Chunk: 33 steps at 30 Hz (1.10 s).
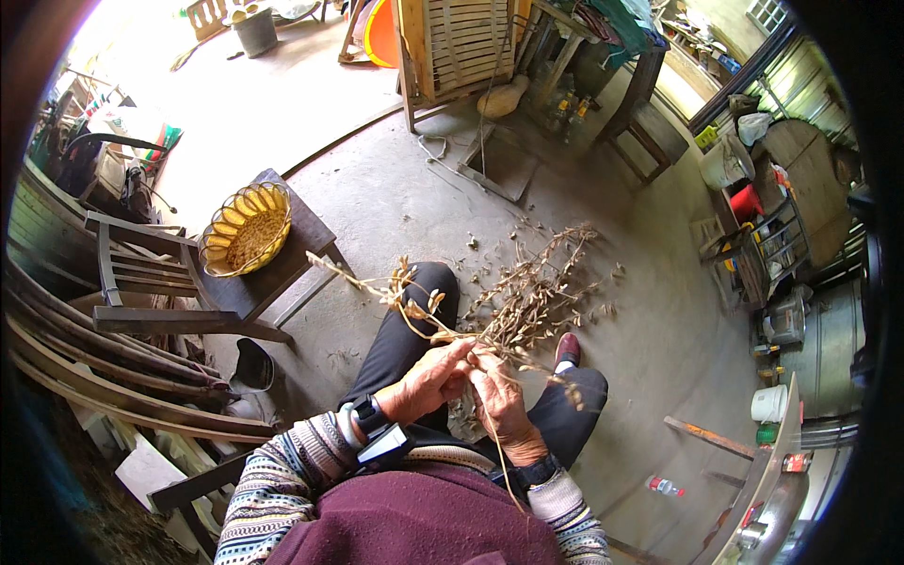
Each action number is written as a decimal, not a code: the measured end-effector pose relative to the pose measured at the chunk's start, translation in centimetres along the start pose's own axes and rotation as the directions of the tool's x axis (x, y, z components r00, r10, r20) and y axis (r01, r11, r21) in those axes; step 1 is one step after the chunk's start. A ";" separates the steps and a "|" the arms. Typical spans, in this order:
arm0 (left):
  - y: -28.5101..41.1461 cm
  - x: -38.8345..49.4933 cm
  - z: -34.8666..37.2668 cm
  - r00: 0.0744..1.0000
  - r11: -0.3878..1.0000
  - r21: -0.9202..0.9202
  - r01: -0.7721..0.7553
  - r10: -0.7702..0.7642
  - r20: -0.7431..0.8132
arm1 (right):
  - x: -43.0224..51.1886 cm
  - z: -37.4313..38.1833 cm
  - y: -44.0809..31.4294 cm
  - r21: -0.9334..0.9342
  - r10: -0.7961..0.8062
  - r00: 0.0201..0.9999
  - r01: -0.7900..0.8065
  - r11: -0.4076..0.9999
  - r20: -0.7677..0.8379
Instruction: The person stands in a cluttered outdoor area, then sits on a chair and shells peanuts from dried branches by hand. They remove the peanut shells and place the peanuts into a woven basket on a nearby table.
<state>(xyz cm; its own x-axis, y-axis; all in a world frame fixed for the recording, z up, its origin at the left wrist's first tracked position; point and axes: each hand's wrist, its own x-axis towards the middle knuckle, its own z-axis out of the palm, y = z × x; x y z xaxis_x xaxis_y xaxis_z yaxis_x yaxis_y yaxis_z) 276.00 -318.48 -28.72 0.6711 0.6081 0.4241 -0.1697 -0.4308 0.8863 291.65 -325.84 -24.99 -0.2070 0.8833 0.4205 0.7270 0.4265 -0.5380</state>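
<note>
My left hand (427, 378) and my right hand (505, 406) meet in front of my lap, both gripping a dry bean stalk (417, 311). Pale pods hang from its branching end above my left knee, while a thin stem runs down past my right wrist. Fingers partly cover the gripped section, so what lies between the fingertips is hidden. Just beyond my hands, a heap of dried bean plants (540, 289) with many pods lies on the concrete floor. A yellow woven basket (279, 205) to the left contains small tan beans (256, 236).
A dark wooden chair (311, 222) supports the basket. Bundled poles (127, 378) lie at left. Ahead are a slatted wooden panel (470, 49), a dustpan-like tray (498, 166) and a second chair (643, 127). A plastic bottle (664, 486) lies on the floor at right.
</note>
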 end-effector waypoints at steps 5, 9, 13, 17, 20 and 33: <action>-0.6 1.5 0.2 0.595 0.007 -0.889 0.459 -0.745 0.301 | -1.6 -0.9 0.7 -0.183 -0.067 0.995 0.080 0.980 0.077; -0.3 2.0 0.5 0.591 0.074 -0.854 0.516 -0.752 0.292 | -3.8 -0.5 1.6 -0.070 -0.043 0.999 0.044 0.997 0.013; -0.1 2.2 0.6 0.600 0.068 -0.860 0.506 -0.743 0.295 | -5.0 0.9 3.2 0.004 -0.070 0.996 0.070 0.998 -0.061; 0.1 2.2 -0.1 0.661 0.005 -0.892 0.453 -0.673 0.332 | -4.4 1.4 4.2 -0.012 0.232 0.969 -0.234 0.972 -0.081; 0.1 2.3 -0.3 0.672 0.104 -0.860 0.499 -0.673 0.308 | -3.2 2.0 3.7 0.513 0.657 0.754 -0.560 0.650 -0.010; 0.7 3.9 -5.4 0.630 0.353 -0.552 0.755 -0.624 0.463 | 1.1 1.3 2.2 0.797 0.690 0.724 -0.430 0.424 0.023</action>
<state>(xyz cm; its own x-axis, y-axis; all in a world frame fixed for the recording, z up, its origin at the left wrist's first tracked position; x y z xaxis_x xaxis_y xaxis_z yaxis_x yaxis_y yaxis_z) 274.61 -312.82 -25.48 0.8626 0.3433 -0.3715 0.0484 0.6751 0.7362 292.16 -323.70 -26.73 0.3364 0.9380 -0.0838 -0.1250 -0.0437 -0.9912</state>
